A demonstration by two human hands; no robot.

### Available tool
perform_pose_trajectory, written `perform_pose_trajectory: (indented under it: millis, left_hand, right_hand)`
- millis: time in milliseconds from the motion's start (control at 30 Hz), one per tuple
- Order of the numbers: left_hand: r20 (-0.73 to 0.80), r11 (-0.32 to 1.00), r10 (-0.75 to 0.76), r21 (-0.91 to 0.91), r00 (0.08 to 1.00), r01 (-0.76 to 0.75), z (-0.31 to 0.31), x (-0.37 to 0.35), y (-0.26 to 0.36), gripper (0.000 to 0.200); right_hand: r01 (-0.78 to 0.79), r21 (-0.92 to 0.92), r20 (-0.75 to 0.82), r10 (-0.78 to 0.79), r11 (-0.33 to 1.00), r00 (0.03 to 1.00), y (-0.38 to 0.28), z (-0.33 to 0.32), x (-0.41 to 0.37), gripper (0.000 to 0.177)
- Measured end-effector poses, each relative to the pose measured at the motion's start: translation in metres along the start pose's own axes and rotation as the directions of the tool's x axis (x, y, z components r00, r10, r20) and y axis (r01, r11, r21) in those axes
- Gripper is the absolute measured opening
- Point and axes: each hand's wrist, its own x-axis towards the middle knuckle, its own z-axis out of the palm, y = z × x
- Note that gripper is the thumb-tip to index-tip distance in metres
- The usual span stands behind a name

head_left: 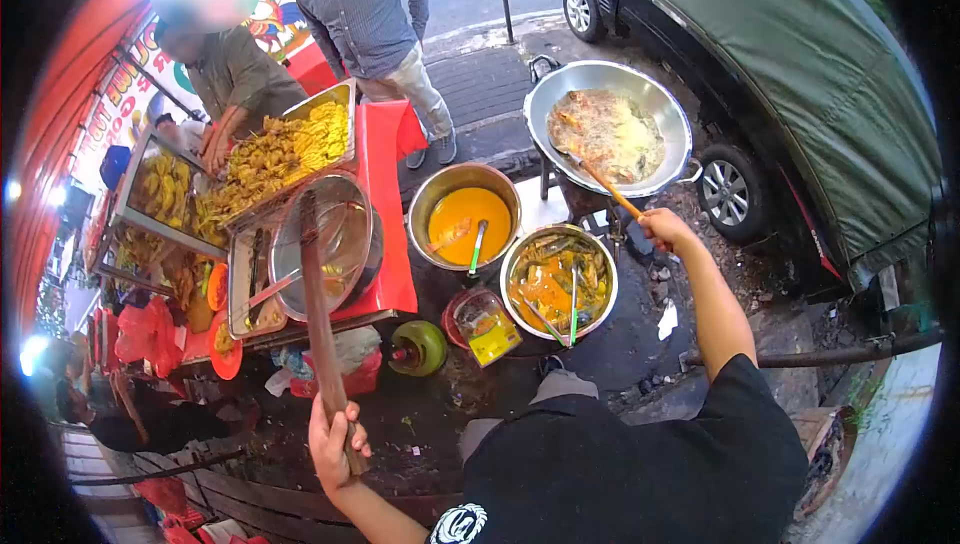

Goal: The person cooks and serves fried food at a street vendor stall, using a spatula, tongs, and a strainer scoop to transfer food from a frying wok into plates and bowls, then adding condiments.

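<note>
My right hand (662, 231) is wrapped round the wooden handle of a cooking spatula (612, 190), whose far end reaches into a large metal wok (674, 124) of bubbling oil with browned food frying. My left hand (338, 441) grips the lower end of a long dark wooden handle (326, 334). Its upper part overlaps a round metal basin (372, 244) in this view, and I cannot tell what is fixed to its far end. Between my hands stand a pot of orange liquid (462, 209) with a green-handled utensil and a pot of sauced food (540, 289) with several utensils.
On the left, a red-covered stall table (392, 159) bears a tray of yellow fried food (290, 149) and a glass case (160, 189). A green gas cylinder (418, 348) stands below. Two people (365, 19) are beyond the stall. A dark vehicle (720, 94) is parked right of the wok.
</note>
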Motion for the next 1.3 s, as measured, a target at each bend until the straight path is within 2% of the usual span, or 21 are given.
perform_pose_trajectory:
  millis: [100,133,167,267,367,500,567,600,700,833,933,1067,1167,1267,1300]
  left_hand:
    - [0.067,1.0,0.001,0.011,0.998,-0.002,0.027,0.019,0.0,0.056]
    - [0.107,1.0,-0.001,-0.009,0.994,0.002,0.039,0.024,0.003,0.054]
    - [0.132,0.999,-0.029,-0.015,0.991,0.031,0.046,0.03,0.001,0.048]
    - [0.219,0.997,-0.059,-0.033,0.974,0.068,0.076,0.046,-0.003,0.045]
    - [0.277,0.993,-0.113,0.003,0.954,0.116,0.105,0.06,-0.009,0.044]
    - [0.384,0.988,-0.152,0.038,0.911,0.149,0.14,0.083,-0.029,0.039]
    - [0.435,0.984,-0.178,0.062,0.883,0.168,0.156,0.099,-0.042,0.036]
    - [0.441,0.984,-0.175,0.061,0.881,0.165,0.164,0.107,-0.05,0.035]
    - [0.478,0.986,-0.161,0.046,0.864,0.158,0.189,0.131,-0.068,0.033]
    - [0.502,0.979,-0.195,0.051,0.843,0.196,0.215,0.167,-0.101,0.032]
    - [0.544,0.978,-0.201,0.065,0.814,0.198,0.225,0.187,-0.129,0.032]
    - [0.536,0.972,-0.219,0.048,0.815,0.23,0.225,0.2,-0.151,0.033]
    - [0.541,0.964,-0.239,0.028,0.806,0.266,0.22,0.199,-0.143,0.035]
    - [0.52,0.964,-0.231,0.005,0.822,0.268,0.22,0.192,-0.136,0.036]
    - [0.505,0.967,-0.217,-0.008,0.835,0.256,0.221,0.191,-0.133,0.035]
  right_hand:
    - [0.092,-0.25,-0.166,-0.136,0.964,0.977,0.009,0.026,-0.002,0.026]
    - [0.123,-0.404,-0.191,-0.215,0.907,0.958,0.009,0.035,-0.002,0.029]
    - [0.121,-0.479,-0.232,-0.258,0.869,0.938,0.012,0.041,-0.005,0.032]
    - [0.056,-0.51,-0.31,-0.244,0.858,0.919,0.012,0.061,-0.012,0.034]
    - [0.001,-0.535,-0.323,-0.206,0.845,0.923,-0.023,0.07,-0.079,0.033]
    - [0.028,-0.557,-0.351,-0.266,0.83,0.898,0.018,0.062,-0.052,0.03]
    - [0.137,-0.436,-0.289,-0.282,0.889,0.915,0.028,0.046,-0.036,0.03]
    - [0.07,-0.317,-0.215,-0.144,0.946,0.966,0.018,0.032,-0.044,0.033]
    - [0.111,-0.341,-0.092,-0.151,0.934,0.984,0.015,-0.025,-0.049,0.032]
    - [0.028,-0.243,0.025,-0.022,0.97,0.999,-0.019,-0.076,-0.076,0.025]
    - [0.034,-0.194,0.127,-0.01,0.98,0.992,-0.03,-0.091,-0.069,0.019]
    - [-0.026,-0.095,0.182,0.043,0.995,0.982,-0.041,-0.106,-0.084,0.023]
    - [-0.152,0.071,0.321,0.122,0.986,0.939,-0.046,-0.13,-0.093,0.026]
    - [-0.252,0.128,0.421,0.178,0.959,0.889,-0.047,-0.16,-0.074,0.029]
    - [-0.281,0.08,0.412,0.225,0.956,0.883,-0.058,-0.166,-0.071,0.029]
